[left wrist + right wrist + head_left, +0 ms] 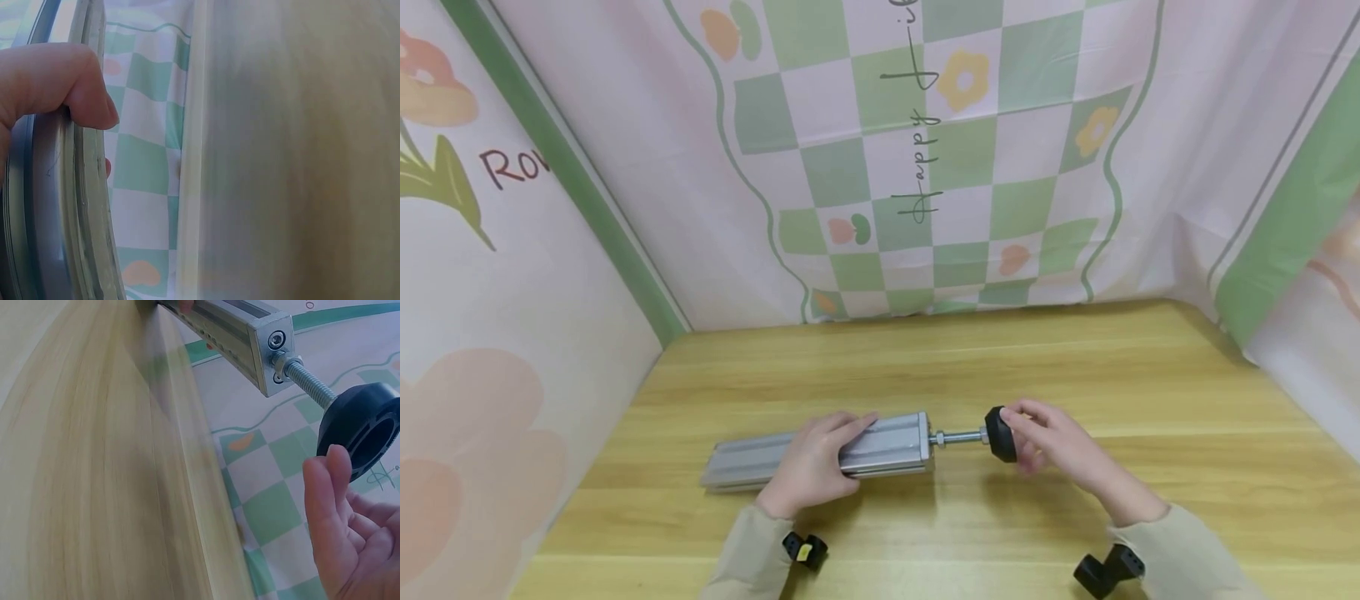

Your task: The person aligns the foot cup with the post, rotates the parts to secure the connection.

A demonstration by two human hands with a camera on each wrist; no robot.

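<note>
A silver aluminium profile (887, 443) lies lengthwise across my front, held a little over the table. My left hand (815, 461) grips it around the middle, thumb along the near side and fingers over the top. The left wrist view shows a bent thumb (87, 87) against the grooved side. From the profile's right end plate sticks a threaded rod (310, 385) with a nut (286, 365) by the plate. The rod carries a black levelling foot (1001, 434) with a hollow underside. My right hand (1056, 442) pinches this foot's rim with its fingertips, other fingers curled below.
Under the work is a wood-grain table (1000, 533), its far edge against a green-and-white checked curtain (925, 167). Side curtains (490, 375) hang at left and right. Black wrist cameras (805, 552) sit at both sleeves, close to the table top.
</note>
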